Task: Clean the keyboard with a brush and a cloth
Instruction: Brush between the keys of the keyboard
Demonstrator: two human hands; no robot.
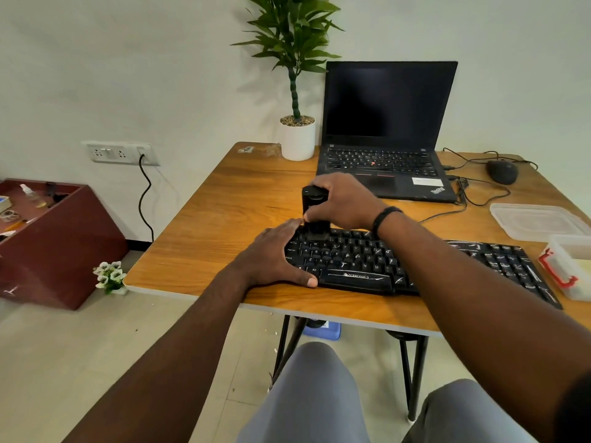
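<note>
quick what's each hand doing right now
Left hand: open, resting flat on the keyboard's left end.
Right hand: fingers gripping the black brush, bristles down on the top key rows.

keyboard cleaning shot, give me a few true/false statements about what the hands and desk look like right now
1. The right hand grips a black brush stood upright on the keyboard. True.
2. The left hand is lifted clear of the keyboard. False: it rests on the keyboard's left end, holding it steady.
3. The laptop is open with a dark screen. True.
4. The mouse lies left of the potted plant. False: it lies at the far right, beyond the laptop.
5. The brush touches the spacebar. False: it meets the upper key rows near the left end.
</note>
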